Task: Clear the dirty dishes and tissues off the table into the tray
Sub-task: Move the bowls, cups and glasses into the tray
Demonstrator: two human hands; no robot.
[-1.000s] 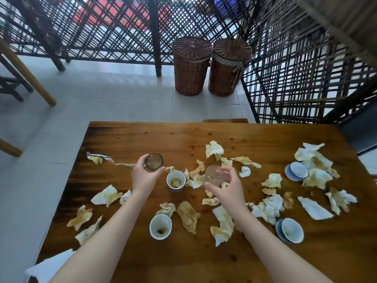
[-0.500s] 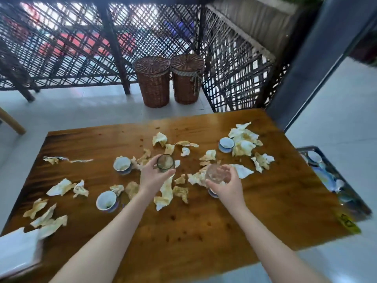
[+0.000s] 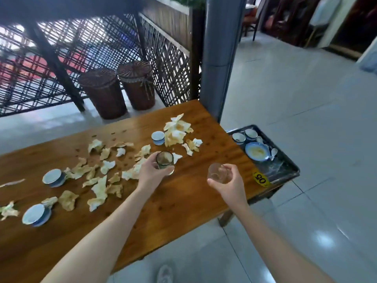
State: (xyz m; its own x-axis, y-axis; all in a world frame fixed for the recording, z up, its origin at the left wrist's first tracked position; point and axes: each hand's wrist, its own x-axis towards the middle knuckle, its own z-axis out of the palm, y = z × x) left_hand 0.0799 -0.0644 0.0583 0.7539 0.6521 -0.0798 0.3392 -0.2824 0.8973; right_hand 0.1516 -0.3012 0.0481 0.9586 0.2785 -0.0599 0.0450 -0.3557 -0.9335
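Two small glasses: left hand (image 3: 151, 174) fingers clamp the dark-rimmed glass (image 3: 164, 159), right hand (image 3: 231, 185) fingers clamp the clear glass (image 3: 216, 172).

Both bare forearms reach forward. The left hand (image 3: 150, 173) curls its fingers round a dark-rimmed glass (image 3: 164, 160). The right hand (image 3: 231, 185), to its right, grips a clear glass (image 3: 216, 173).

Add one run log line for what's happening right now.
left hand: grips dirty glass | right hand: grips clear glass | tray: beside table end, holds dishes | wooden table: tissues, cups
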